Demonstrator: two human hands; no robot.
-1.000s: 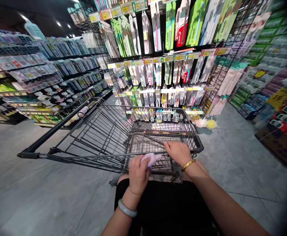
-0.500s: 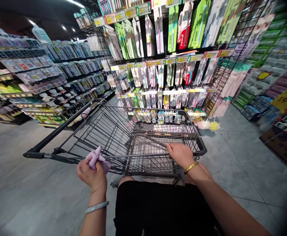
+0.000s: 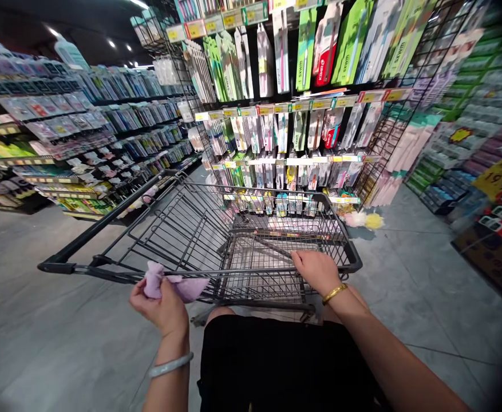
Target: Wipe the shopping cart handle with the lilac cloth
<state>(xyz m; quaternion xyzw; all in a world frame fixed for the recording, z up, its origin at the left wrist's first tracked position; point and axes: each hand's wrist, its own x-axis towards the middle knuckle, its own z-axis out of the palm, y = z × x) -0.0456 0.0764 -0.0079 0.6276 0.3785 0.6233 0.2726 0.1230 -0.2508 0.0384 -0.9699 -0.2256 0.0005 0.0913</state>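
A dark grey shopping cart [image 3: 182, 243] stands sideways right in front of my knees, its handle end to the left. My left hand [image 3: 162, 306] is closed on a crumpled light purple cloth [image 3: 190, 289], pressed around the near top rail of the basket. Part of the cloth hangs out to the right of my fingers along the rail. On the right, my right hand [image 3: 317, 270] is wrapped over the same near rail, close to the cart's front corner; its fingertips are hidden inside the basket.
A rack of packaged toothbrushes [image 3: 276, 131] stands just beyond the cart. Left of it are long shelves of packaged goods [image 3: 143, 120]. Stacked packs [image 3: 465, 120] and a brown carton [image 3: 486, 263] line the right side. Grey floor [image 3: 62, 320] surrounds the cart.
My left hand has slid slightly left and down along the rail, and the cloth has spread out more to the right. My right hand has stayed in place.
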